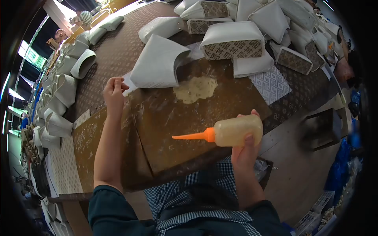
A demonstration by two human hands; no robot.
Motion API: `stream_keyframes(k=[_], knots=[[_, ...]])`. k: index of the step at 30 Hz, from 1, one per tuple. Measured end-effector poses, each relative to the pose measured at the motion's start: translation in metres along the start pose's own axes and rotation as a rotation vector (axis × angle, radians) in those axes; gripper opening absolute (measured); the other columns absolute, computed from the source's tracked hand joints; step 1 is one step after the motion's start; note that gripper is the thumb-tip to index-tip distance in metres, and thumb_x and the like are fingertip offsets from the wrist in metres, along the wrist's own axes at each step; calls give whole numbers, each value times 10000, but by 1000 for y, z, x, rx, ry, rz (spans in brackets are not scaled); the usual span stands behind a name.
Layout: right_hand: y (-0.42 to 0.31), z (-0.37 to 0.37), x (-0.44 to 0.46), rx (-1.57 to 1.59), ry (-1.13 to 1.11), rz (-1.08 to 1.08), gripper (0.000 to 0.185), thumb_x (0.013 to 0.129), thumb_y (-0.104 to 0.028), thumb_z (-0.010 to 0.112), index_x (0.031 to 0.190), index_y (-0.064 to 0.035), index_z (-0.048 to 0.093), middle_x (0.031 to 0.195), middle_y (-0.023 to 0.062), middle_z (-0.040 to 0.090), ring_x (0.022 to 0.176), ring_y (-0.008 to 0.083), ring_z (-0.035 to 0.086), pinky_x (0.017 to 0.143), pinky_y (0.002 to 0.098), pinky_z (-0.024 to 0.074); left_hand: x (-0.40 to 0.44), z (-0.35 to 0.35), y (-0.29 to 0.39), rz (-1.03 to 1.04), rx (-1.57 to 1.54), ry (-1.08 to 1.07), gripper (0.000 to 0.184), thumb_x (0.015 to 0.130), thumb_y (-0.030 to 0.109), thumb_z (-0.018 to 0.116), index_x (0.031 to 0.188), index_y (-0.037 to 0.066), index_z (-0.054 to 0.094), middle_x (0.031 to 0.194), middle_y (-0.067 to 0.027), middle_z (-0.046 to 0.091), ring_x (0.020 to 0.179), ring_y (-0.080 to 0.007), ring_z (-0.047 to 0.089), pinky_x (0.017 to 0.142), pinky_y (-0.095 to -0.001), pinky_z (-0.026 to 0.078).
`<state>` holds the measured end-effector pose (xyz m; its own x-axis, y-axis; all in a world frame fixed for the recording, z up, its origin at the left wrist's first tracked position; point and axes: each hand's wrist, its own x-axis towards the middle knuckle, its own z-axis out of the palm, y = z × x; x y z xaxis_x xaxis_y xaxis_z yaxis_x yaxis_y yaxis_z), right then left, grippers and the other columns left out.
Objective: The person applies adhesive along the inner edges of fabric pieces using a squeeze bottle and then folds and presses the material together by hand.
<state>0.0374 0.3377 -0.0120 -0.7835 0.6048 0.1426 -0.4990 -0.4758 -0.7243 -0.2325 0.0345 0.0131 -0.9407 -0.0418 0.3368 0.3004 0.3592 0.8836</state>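
My right hand (pixel 245 155) grips a squeeze bottle (pixel 240 131) of yellowish liquid, tipped on its side. Its long orange nozzle (pixel 191 136) points left over the brown work board (pixel 165 118). My left hand (pixel 115 89) is raised above the board's far left part, fingers curled together; whatever they may pinch is hidden. Just right of it stands a white bag-like piece (pixel 157 65) with an open side facing right. A dried yellowish patch (pixel 195 89) marks the board beside that piece.
White bag pieces with patterned brown bottoms (pixel 232 49) are piled along the back and right. More white pieces (pixel 65 90) line the left edge. A patterned sheet (pixel 271 84) lies at the board's right, and a dark stool (pixel 325 128) stands on the floor.
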Motion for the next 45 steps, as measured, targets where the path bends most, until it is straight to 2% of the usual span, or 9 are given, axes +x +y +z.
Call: stream_keyframes(k=[4, 5, 8, 11, 14, 19, 24, 32, 45], knots=[[1, 5, -12, 18, 12, -15, 836, 816, -315, 776, 1446, -18, 314, 1257, 148, 534, 1168, 237, 540, 1011, 396, 465, -64, -36, 15, -33, -44, -80, 360, 1006, 339, 509, 1200, 43, 579, 950, -36, 655, 889, -102, 613, 771, -254, 482], [1, 6, -14, 33, 20, 1, 824, 824, -304, 769, 1447, -17, 313, 1255, 145, 533, 1163, 235, 543, 1008, 394, 468, -65, -38, 12, -107, -61, -143, 495, 996, 399, 510, 1343, 47, 482, 1130, -71, 633, 1021, -139, 596, 839, -280, 471], [3, 8, -22, 66, 30, 39, 796, 842, -282, 751, 1447, -15, 310, 1246, 136, 529, 1152, 228, 550, 999, 386, 479, -46, -16, 0, -49, 60, -147, 642, 984, 442, 523, 1456, 39, 360, 1291, -125, 564, 1165, -189, 537, 934, -331, 442], [-3, 0, -32, 56, 36, 16, 779, 851, -274, 740, 1447, -15, 311, 1231, 125, 529, 1143, 221, 556, 991, 380, 487, -14, 28, 10, 6, -107, -80, 687, 977, 415, 552, 1461, -12, 316, 1260, -118, 568, 1170, -185, 515, 953, -293, 419], [-18, -7, -40, 30, 61, -25, 786, 841, -291, 752, 1438, -13, 323, 1231, 123, 531, 1130, 221, 564, 992, 384, 487, 30, 68, -17, -11, -124, 2, 642, 938, 381, 623, 1403, -14, 425, 1200, -161, 603, 1058, -182, 574, 917, -298, 447], [-33, -31, -45, -16, 120, -34, 822, 812, -334, 781, 1429, -22, 337, 1246, 134, 525, 1150, 233, 555, 1000, 396, 482, 20, 75, -8, 39, -253, 53, 361, 945, 232, 631, 1205, -15, 593, 987, -55, 659, 881, -101, 582, 771, -238, 475], [-40, -39, -44, -35, 143, -101, 835, 806, -353, 784, 1434, -31, 336, 1257, 134, 519, 1183, 236, 534, 1001, 401, 481, -57, 19, 49, -96, -443, -82, 330, 969, 225, 587, 1204, -5, 610, 1059, -61, 644, 953, -108, 582, 835, -249, 475], [-40, -24, -41, -224, 64, -242, 798, 812, -257, 789, 1438, -34, 348, 1304, 137, 495, 1216, 243, 520, 1023, 394, 473, -179, -50, 81, -133, -278, -23, 407, 976, 270, 586, 1261, -21, 585, 1128, -86, 639, 983, -121, 590, 873, -257, 468], [-16, -5, -13, -711, -58, -488, 702, 794, -94, 781, 1399, -35, 429, 1321, 116, 512, 1143, 202, 546, 984, 337, 474, -195, -45, 95, 15, -73, -33, 408, 971, 277, 599, 1256, -15, 593, 1174, -100, 625, 1061, -152, 565, 947, -278, 426]])
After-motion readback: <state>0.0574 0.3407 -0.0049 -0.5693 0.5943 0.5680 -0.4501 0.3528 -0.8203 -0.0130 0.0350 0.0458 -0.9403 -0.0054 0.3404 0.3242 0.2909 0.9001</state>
